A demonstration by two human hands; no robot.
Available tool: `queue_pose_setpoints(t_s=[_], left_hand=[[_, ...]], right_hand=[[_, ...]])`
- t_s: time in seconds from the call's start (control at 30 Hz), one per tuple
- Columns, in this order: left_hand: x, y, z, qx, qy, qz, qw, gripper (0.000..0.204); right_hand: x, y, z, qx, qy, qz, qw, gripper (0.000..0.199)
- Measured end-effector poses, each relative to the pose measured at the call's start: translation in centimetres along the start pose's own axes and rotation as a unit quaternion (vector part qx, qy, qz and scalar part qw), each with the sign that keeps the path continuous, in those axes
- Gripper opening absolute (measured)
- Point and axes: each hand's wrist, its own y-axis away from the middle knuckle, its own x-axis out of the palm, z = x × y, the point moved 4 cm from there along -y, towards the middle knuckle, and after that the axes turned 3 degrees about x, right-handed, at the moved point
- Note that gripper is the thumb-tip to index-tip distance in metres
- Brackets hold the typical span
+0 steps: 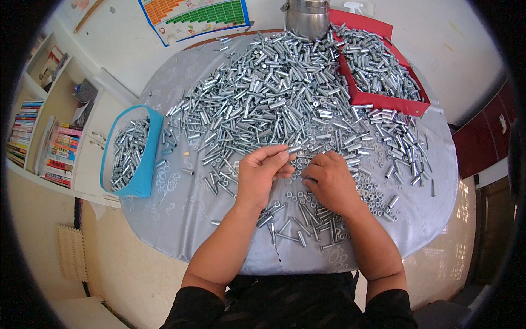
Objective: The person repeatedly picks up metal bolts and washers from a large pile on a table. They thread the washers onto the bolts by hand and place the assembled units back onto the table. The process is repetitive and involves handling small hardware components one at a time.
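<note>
Your left hand (261, 169) pinches a metal sleeve (295, 149); your right hand (332, 179) curls beside loose nuts (372, 196), its grip you cannot tell

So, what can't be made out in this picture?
All in the head view:
Anything in the right hand: hidden by its back.
Top of the steel container: cut off by the upper edge.
Floor of the blue box: covered by metal pieces.
Any threads inside the nuts: too small.
</note>
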Motion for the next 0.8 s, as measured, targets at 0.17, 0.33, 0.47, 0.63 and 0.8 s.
queue_pose_setpoints(t_s=[0.17, 0.33, 0.47, 0.63, 0.8], left_hand=[[0.3, 0.2, 0.0, -0.008, -0.012, 0.007, 1.0, 0.022], [0.7, 0.4, 0.2, -0.014, -0.024, 0.037, 0.999, 0.023], [0.9, 0.5, 0.4, -0.013, -0.03, 0.05, 0.998, 0.021], [0.9, 0.5, 0.4, -0.012, -0.028, 0.043, 0.999, 0.021], [0.9, 0.6, 0.4, -0.01, -0.025, 0.047, 0.999, 0.021]], right_hand=[[-0.1, -0.1, -0.9, 0.045, -0.118, -0.092, 0.988, 0.012], [-0.5, 0.4, -2.7, 0.242, -0.402, -0.164, 0.868, 0.007], [-0.2, 0.4, -2.6, 0.23, -0.461, -0.157, 0.843, 0.01], [-0.1, 0.4, -2.4, 0.216, -0.476, -0.137, 0.841, 0.011], [-0.4, 0.4, -2.4, 0.237, -0.512, -0.12, 0.817, 0.011]])
